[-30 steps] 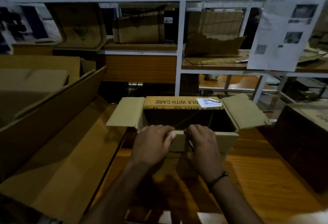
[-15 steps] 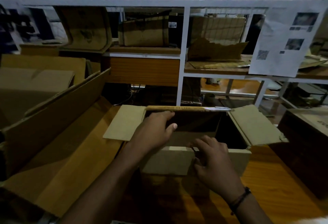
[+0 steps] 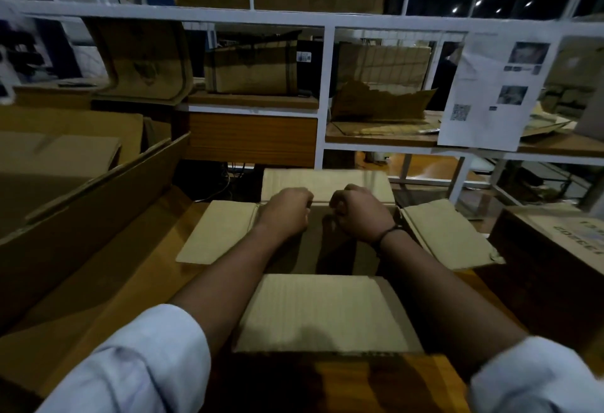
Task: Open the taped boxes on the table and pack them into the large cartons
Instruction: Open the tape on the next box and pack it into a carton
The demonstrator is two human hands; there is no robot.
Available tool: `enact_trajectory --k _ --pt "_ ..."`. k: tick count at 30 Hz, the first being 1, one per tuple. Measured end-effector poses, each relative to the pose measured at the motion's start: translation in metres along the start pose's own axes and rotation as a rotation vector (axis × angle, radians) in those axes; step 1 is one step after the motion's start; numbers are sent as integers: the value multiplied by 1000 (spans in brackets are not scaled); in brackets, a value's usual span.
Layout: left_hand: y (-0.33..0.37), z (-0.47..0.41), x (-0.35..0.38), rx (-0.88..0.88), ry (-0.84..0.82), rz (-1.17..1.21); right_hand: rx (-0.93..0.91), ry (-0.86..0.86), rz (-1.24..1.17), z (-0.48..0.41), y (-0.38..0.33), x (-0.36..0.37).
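A small cardboard box [image 3: 327, 311] stands open on the wooden table in front of me, its near flap folded toward me and its side flaps spread left and right. Both arms reach across the opening. My left hand [image 3: 284, 213] and my right hand [image 3: 359, 213] sit side by side at the far rim, fingers curled at the fold of the far flap [image 3: 327, 182], which leans back away from me. The box's inside is dark and I cannot tell what it holds. A large open carton [image 3: 81, 216] lies at the left.
A dark printed box [image 3: 555, 249] stands at the right on the table [image 3: 359, 386]. Behind the table rises a white shelf frame [image 3: 327, 92] holding cardboard boxes and torn sheets, with a printed paper sheet [image 3: 496, 92] hanging at the right.
Both hands left the near flap and reached over to the far rim. The far flap went from upright to leaning backward, and the near flap now lies folded out toward me.
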State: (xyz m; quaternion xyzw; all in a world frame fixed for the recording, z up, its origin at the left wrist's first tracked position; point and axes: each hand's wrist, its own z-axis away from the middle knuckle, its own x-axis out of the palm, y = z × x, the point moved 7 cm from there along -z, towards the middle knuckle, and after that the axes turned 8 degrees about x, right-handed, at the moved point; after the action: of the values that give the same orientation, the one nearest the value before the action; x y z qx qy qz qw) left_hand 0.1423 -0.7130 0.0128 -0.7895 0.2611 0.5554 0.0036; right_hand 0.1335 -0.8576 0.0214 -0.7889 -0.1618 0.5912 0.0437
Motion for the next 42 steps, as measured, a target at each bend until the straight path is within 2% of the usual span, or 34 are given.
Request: enact_trajectory --k 5,9,15,22,28,35,40,42 --pt "-8 2 14 6 -25 -39 -37 30 163 -23 -8 27" --pt "-9 -1 15 42 -13 -35 -120 70 126 -30 -29 38" --pt "-16 -3 19 -18 -12 -18 -169 89 127 -30 -27 40" --pt "-24 1 20 -76 17 -8 -3 146 154 -22 38 14" --pt "-20 2 17 -48 18 -16 174 61 76 -19 104 -11" --pt "-22 4 14 -80 40 -14 196 68 102 -9 87 -12" --pt "-19 12 1 -114 81 79 90 -31 -121 71 38 -1" --pt "-8 29 -5 -121 98 221 22 12 -182 106 20 -5"
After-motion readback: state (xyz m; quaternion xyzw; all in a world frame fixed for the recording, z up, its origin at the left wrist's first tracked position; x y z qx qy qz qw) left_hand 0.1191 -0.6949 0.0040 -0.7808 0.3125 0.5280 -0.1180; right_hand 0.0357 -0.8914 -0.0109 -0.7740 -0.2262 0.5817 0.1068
